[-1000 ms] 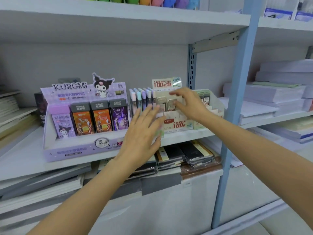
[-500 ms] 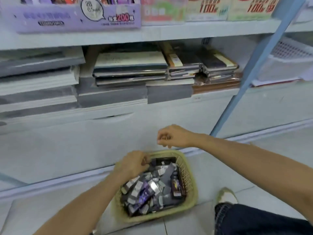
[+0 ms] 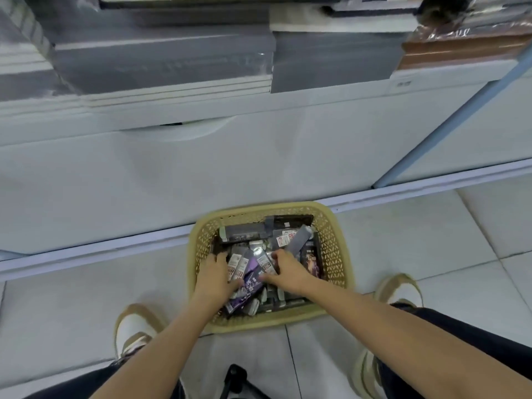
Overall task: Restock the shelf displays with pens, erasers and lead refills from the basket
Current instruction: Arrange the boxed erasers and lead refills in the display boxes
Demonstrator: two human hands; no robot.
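Basket (image 3: 335, 249): on floor, before shelf base; full of small packs (image 3: 250, 276).
Labels: too blurred to read.
Left hand (image 3: 214, 279): among packs, grip unclear.
Right hand (image 3: 288, 272): likewise.

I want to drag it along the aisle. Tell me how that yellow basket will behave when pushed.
The basket sits on smooth floor tiles, so it should probably slide easily. Its lattice walls look like thin plastic, likely to flex. It is wide, low and filled with small packs, so tipping seems unlikely.
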